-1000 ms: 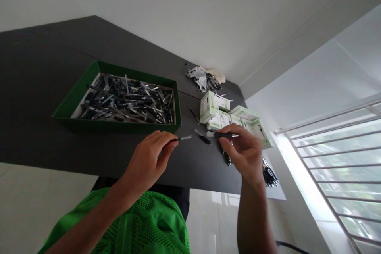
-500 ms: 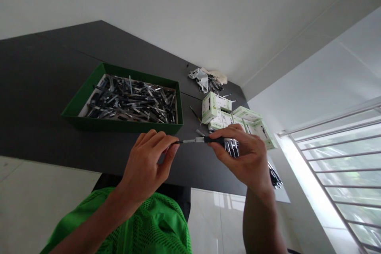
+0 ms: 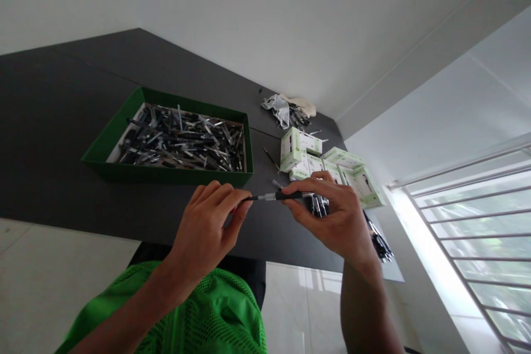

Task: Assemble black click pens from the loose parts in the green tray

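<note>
Above the table's front part, a slim black-and-clear pen (image 3: 269,197) lies level between my two hands. My left hand (image 3: 213,215) is closed, thumb and forefinger pinching its thin dark end. On the other side my right hand (image 3: 332,207) grips the thicker black barrel between thumb and fingers. A short translucent stretch shows between the hands; whether it is one piece or two parts fitted together I cannot tell. Just behind my left hand stands a green box (image 3: 174,176) heaped with loose pens and pen parts (image 3: 191,141).
Green-and-white cartons (image 3: 292,149) stand beyond my right hand, with several pens (image 3: 318,206) near them. More pens (image 3: 379,240) lie at the table's right edge. A pale cloth (image 3: 279,109) rests by the wall, and a lone pen (image 3: 271,159) lies beside the cartons.
My right hand has shifted left with the barrel, so the gap between the hands is shorter. My left hand keeps its pinch almost in place.
</note>
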`<state>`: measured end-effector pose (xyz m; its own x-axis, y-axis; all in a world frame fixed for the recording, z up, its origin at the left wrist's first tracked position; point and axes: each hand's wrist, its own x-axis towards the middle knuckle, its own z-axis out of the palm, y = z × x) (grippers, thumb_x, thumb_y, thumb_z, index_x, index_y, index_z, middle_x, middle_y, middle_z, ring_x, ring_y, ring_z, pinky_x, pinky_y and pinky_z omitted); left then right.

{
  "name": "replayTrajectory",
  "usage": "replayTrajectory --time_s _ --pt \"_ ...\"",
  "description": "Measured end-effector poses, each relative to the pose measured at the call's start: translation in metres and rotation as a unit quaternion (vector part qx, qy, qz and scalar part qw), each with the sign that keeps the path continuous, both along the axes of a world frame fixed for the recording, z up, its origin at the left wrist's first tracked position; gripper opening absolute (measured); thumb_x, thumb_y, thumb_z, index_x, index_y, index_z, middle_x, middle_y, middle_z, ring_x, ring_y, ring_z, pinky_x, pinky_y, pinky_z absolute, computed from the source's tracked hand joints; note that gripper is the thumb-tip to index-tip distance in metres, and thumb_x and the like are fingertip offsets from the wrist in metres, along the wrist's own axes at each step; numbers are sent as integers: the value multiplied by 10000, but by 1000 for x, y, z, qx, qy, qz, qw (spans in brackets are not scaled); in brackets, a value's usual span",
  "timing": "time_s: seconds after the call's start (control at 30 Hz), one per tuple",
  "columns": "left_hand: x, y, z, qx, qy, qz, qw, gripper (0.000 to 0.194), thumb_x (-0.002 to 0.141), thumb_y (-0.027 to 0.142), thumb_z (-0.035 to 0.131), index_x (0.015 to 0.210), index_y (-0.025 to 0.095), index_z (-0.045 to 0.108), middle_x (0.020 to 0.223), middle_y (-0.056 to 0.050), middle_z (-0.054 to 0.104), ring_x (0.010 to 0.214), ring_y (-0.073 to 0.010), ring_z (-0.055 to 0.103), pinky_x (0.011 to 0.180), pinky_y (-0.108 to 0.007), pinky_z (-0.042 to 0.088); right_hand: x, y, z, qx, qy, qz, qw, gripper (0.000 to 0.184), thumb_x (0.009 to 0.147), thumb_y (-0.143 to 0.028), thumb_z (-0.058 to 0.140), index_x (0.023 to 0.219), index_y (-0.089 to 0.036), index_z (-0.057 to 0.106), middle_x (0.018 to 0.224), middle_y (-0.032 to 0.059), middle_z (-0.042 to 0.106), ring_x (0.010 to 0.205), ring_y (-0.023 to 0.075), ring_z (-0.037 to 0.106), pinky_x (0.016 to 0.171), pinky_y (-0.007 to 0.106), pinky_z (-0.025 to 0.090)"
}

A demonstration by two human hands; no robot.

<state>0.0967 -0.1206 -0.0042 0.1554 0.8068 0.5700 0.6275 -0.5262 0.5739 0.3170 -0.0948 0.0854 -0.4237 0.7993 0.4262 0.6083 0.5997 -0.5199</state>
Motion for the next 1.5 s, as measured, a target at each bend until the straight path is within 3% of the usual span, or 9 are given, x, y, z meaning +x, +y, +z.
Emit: replayTrajectory --time_s 0.67,0.77,0.87,0.93,1.0,1.07,1.27,1.37,1.5 --pt "8 7 -9 43 -43 -39 997 269 1086 349 543 1144 155 720 940 -60 779 867 -202 677 806 -334 531 -8 7 -13 -32 -59 35 997 156 915 -310 801 1069 -329 820 875 -29 814 797 196 625 734 363 489" --pt "7 7 -11 33 -31 -43 998 237 1089 331 547 1144 177 719 920 -42 779 868 -204 676 816 -343 514 -10 8 -16 -6 -102 26 994 97 951 -373 767 934 -290 815 766 -26 794 696 178 603 757 380 448" --pt "8 7 -12 34 -28 -48 998 204 1079 308 575 1132 179 722 887 -31 770 848 -201 663 797 -340 495 -10 9 -20 25 -143 26 989 408 1057 -344 606 678 -224 697 582 -26 699 550 139 539 792 401 398" --pt "8 7 -12 29 -28 -50 998 186 1074 295 585 1123 180 724 886 -29 766 844 -200 656 793 -338 491 -8 9 -21 23 -139 40 989 343 1082 -324 537 815 -214 722 657 -10 720 593 150 591 808 397 405" --pt "7 7 -12 21 -30 -47 998 177 1073 286 587 1110 179 723 896 -33 764 848 -201 655 792 -335 493 -5 7 -23 0 -117 63 991 202 1044 -331 593 1164 -216 707 853 13 773 738 178 674 821 374 449" --pt "5 7 -12 18 -34 -43 998 171 1071 276 587 1106 173 719 912 -38 764 861 -204 656 801 -334 495 -3 6 -24 -12 -99 83 992 325 984 -294 668 1303 -237 640 956 14 781 820 181 697 807 343 490" --pt "6 9 -13 24 -33 -51 998 169 1062 280 601 1120 170 715 901 -31 765 866 -202 660 810 -336 502 0 9 -33 41 -84 61 994 51 989 -275 692 979 -229 714 786 -21 769 648 146 613 713 329 455" --pt "9 9 -12 18 -38 -60 997 163 1063 282 604 1109 176 719 892 -31 765 855 -198 666 802 -330 513 -1 12 -33 51 -110 61 991 446 1098 -390 490 710 -215 625 594 -19 655 539 136 486 701 362 384" --pt "10 9 -11 14 -40 -60 997 159 1077 266 581 1098 187 717 911 -39 765 871 -202 671 822 -338 523 -4 12 -29 8 -79 94 992 374 1068 -493 458 972 -205 676 746 11 694 658 168 573 726 355 401"
